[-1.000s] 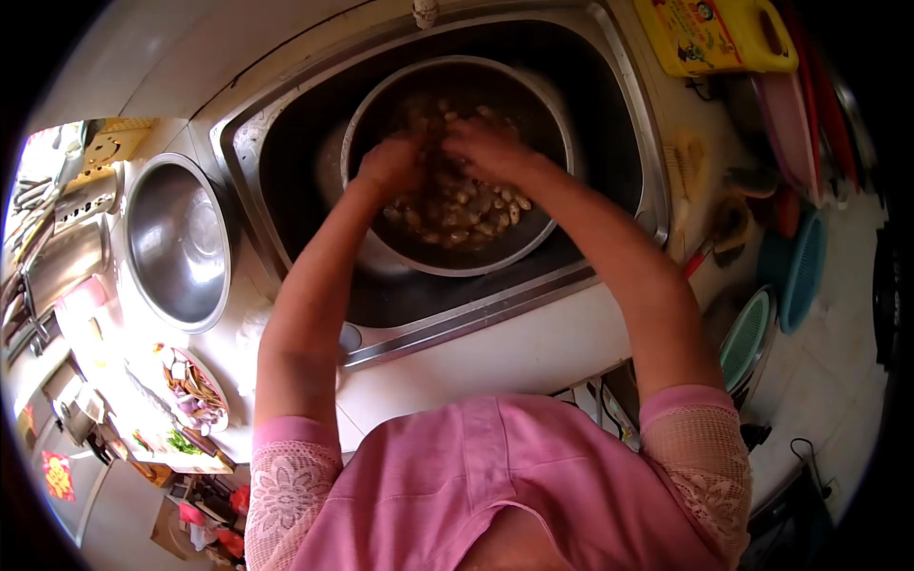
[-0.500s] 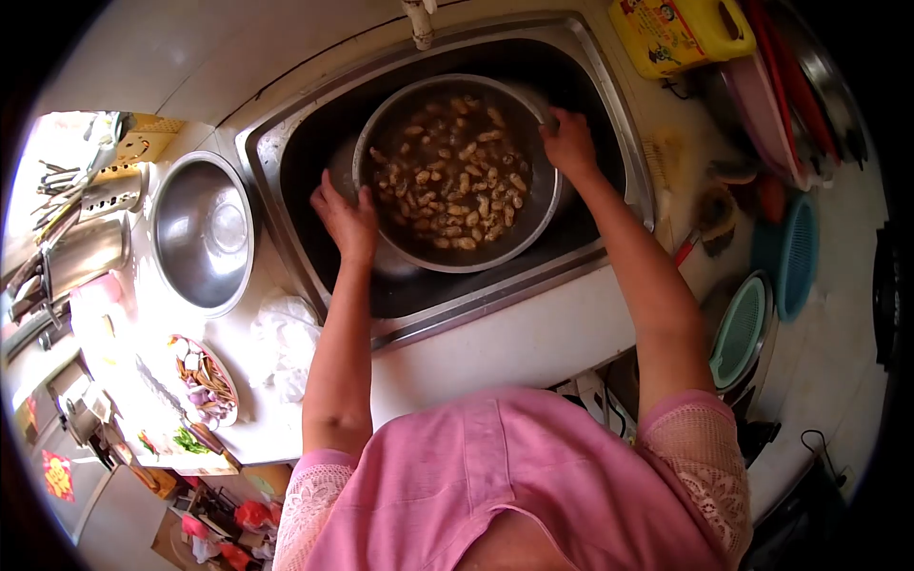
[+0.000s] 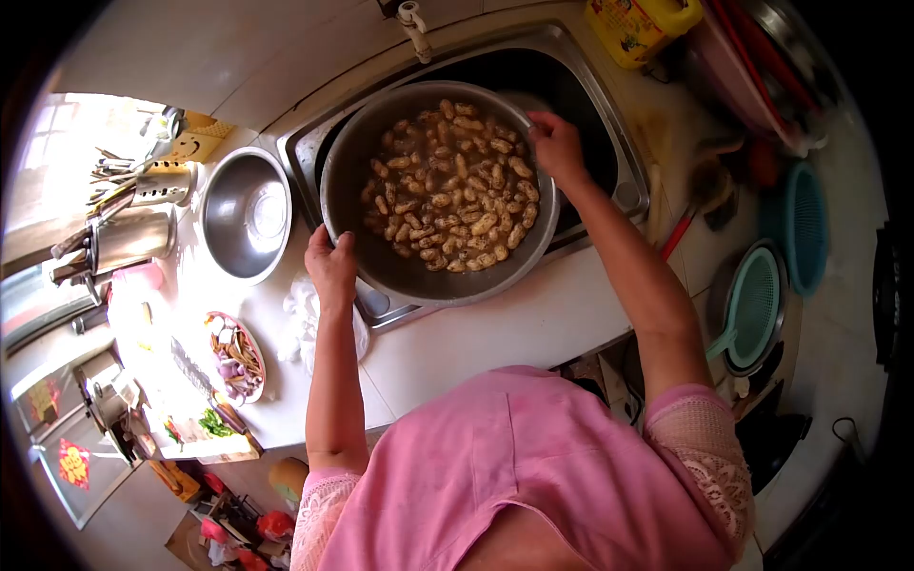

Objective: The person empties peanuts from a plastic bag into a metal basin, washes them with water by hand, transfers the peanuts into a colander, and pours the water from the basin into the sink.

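Observation:
A large metal basin (image 3: 345, 186) holds many unshelled peanuts (image 3: 459, 205) in brownish water. It is raised, over the sink (image 3: 624, 181) and its front edge, hiding much of the sink bowl. My left hand (image 3: 330, 269) is closed on the basin's near left rim, the thumb on top. At the far right rim my right hand (image 3: 558, 149) grips the other side; some of its fingers are out of sight beneath the rim.
Left of the sink stands a steel bowl (image 3: 246, 217), with a plastic bag (image 3: 319, 324) and a plate of chopped ingredients (image 3: 236, 360) nearer me. A tap (image 3: 413, 29) hangs beyond the basin. On the right are a yellow jug (image 3: 636, 30) and a green strainer (image 3: 752, 309).
Both hands have lifted the basin out of the sink bowl and brought it nearer to me and slightly left. It looks larger now. The camera view has also shifted.

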Demonstrator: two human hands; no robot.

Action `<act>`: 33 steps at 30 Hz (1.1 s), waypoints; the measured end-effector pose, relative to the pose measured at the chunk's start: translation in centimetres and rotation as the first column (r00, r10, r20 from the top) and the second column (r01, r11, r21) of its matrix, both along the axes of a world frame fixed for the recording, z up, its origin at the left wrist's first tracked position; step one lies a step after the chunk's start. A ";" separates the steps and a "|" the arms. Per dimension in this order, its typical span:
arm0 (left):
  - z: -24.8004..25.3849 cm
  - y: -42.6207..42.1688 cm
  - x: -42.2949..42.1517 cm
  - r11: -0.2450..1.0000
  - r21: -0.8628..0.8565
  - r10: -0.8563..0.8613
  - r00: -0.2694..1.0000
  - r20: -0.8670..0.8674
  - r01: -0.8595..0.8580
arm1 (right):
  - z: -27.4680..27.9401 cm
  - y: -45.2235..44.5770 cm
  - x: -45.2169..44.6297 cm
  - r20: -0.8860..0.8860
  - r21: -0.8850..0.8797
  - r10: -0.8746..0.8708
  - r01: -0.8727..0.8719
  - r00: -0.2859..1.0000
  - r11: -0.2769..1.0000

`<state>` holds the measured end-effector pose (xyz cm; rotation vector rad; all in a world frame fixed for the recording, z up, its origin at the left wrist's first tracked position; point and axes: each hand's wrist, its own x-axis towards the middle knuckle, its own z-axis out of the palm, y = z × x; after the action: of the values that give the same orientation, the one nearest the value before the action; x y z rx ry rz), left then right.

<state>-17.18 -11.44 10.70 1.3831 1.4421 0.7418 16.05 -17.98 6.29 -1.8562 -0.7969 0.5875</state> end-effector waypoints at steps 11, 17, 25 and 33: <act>8.1 -8.7 -6.6 0.957 -0.196 0.281 0.862 0.422 -0.215 | 1.7 -1.4 -7.9 -0.269 0.106 0.233 -0.212 0.934 0.972; 6.0 -10.7 -9.7 0.944 -0.146 0.330 0.872 0.361 -0.297 | 5.1 -0.6 -9.6 0.119 0.149 0.335 -0.351 0.935 0.925; 7.5 -11.3 -9.7 0.938 -0.057 0.340 0.872 0.353 -0.342 | 4.1 3.2 -15.1 0.530 -0.009 0.691 -0.812 0.491 0.583; 9.2 -10.7 -9.1 0.946 -0.024 0.310 0.886 0.344 -0.322 | 1.3 3.7 -17.0 0.421 -0.086 0.723 -0.769 0.548 0.633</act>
<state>-26.32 -22.13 19.88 0.9864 1.3896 1.1622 -0.94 -14.25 7.63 -1.4781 -1.9430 0.6418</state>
